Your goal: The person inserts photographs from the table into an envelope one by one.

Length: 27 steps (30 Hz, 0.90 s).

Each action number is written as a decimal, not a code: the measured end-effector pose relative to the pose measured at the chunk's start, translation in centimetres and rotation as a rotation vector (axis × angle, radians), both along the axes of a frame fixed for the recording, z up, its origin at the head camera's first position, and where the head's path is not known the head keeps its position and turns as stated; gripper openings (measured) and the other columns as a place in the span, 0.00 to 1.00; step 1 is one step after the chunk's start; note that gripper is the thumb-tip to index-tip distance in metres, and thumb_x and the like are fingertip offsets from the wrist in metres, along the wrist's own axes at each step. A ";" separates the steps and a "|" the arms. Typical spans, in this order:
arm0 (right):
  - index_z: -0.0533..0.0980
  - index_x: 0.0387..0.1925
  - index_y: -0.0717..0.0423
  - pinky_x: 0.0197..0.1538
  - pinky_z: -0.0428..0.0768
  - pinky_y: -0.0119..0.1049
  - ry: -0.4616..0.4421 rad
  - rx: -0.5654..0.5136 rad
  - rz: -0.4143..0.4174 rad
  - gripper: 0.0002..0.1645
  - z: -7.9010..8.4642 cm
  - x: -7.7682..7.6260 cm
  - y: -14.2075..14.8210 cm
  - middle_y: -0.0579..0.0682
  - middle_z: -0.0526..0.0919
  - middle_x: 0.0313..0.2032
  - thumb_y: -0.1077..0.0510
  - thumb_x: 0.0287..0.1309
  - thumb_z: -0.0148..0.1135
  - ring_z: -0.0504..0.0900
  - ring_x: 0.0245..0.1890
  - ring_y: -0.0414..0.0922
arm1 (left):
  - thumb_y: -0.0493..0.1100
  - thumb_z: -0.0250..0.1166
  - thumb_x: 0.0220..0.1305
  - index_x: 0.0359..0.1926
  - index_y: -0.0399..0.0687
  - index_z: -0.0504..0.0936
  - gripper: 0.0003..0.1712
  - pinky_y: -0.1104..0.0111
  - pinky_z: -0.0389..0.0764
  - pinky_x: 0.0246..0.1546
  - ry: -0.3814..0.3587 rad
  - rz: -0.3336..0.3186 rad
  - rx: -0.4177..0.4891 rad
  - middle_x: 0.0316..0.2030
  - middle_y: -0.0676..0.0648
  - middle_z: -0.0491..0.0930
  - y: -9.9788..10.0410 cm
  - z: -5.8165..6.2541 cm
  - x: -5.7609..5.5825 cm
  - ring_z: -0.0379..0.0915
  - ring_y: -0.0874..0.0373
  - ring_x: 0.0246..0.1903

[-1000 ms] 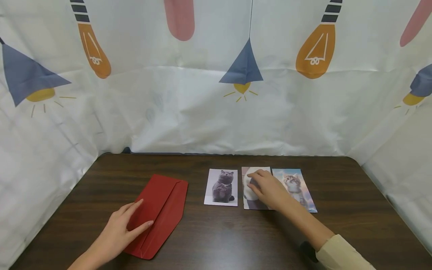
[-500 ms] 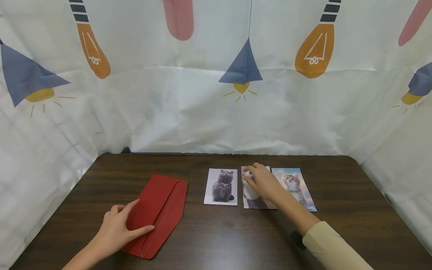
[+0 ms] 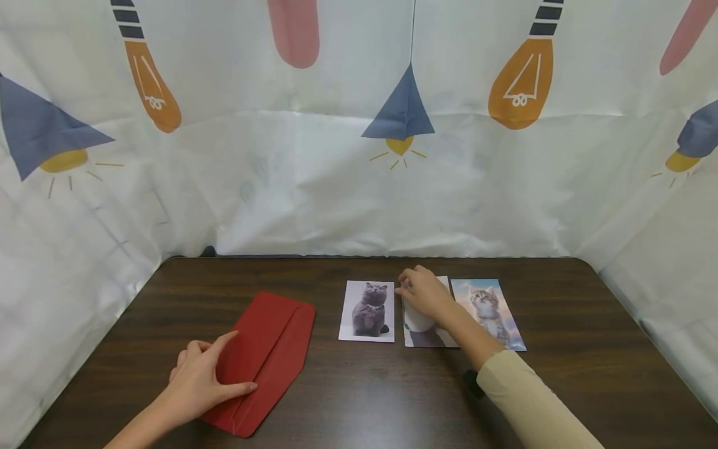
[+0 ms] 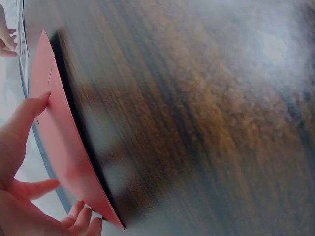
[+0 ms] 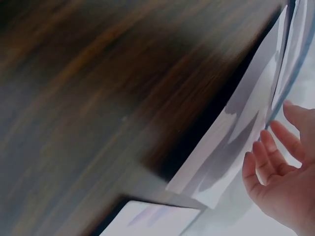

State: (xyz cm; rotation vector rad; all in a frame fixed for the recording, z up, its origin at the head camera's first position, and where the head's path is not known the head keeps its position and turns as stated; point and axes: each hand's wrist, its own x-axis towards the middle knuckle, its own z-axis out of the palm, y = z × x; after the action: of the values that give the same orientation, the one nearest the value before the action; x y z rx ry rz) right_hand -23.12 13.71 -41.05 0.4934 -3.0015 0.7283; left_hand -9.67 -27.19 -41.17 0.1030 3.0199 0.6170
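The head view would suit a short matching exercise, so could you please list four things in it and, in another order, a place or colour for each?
Column one:
1. envelope
2. grey cat card
3. kitten card
4. right hand

Column two:
A. right end of the card row
B. covers part of the middle card
C. red
D. left end of the card row

Pairs: 1-C, 2-D, 3-A, 4-B

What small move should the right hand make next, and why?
Probably shift the right hand slightly left, over the grey cat photo: the hand seems to hold nothing and, in the head view, reaches the gap beside that photo. The left hand touches the red envelope.
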 end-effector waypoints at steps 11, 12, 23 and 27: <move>0.83 0.51 0.62 0.42 0.83 0.46 -0.024 -0.011 -0.021 0.16 -0.4 -0.7 -0.8 0.55 0.80 0.39 0.54 0.69 0.71 0.80 0.39 0.50 | 0.60 0.86 0.45 0.72 0.36 0.70 0.60 0.47 0.76 0.39 0.007 -0.005 0.047 0.49 0.26 0.71 -0.3 -0.3 -0.2 0.65 0.29 0.53; 0.83 0.51 0.62 0.41 0.82 0.45 -0.027 -0.011 -0.022 0.17 -0.5 -0.8 -0.8 0.55 0.79 0.39 0.54 0.69 0.71 0.79 0.38 0.49 | 0.59 0.86 0.45 0.73 0.36 0.69 0.60 0.45 0.77 0.40 0.007 -0.007 0.049 0.50 0.25 0.71 -0.3 -0.3 -0.2 0.65 0.28 0.53; 0.81 0.46 0.62 0.43 0.81 0.44 -0.068 -0.013 -0.035 0.15 -0.4 -1.2 -1.2 0.55 0.78 0.39 0.55 0.66 0.73 0.77 0.39 0.48 | 0.59 0.86 0.46 0.72 0.37 0.71 0.58 0.41 0.77 0.37 0.035 -0.034 0.042 0.55 0.25 0.74 -0.3 -0.2 -0.1 0.70 0.27 0.52; 0.79 0.43 0.62 0.44 0.80 0.44 -0.075 -0.036 -0.034 0.14 -0.4 -1.4 -1.3 0.55 0.77 0.39 0.57 0.65 0.74 0.76 0.39 0.48 | 0.59 0.85 0.46 0.72 0.38 0.72 0.57 0.40 0.76 0.37 0.056 -0.036 0.031 0.55 0.24 0.73 -0.3 -0.3 0.1 0.71 0.29 0.51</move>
State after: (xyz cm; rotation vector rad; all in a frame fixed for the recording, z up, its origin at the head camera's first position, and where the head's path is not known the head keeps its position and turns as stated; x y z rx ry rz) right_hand -24.52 12.39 -41.49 0.4220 -3.0509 0.8144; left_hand -9.62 -27.48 -41.51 0.1780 3.0549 0.6690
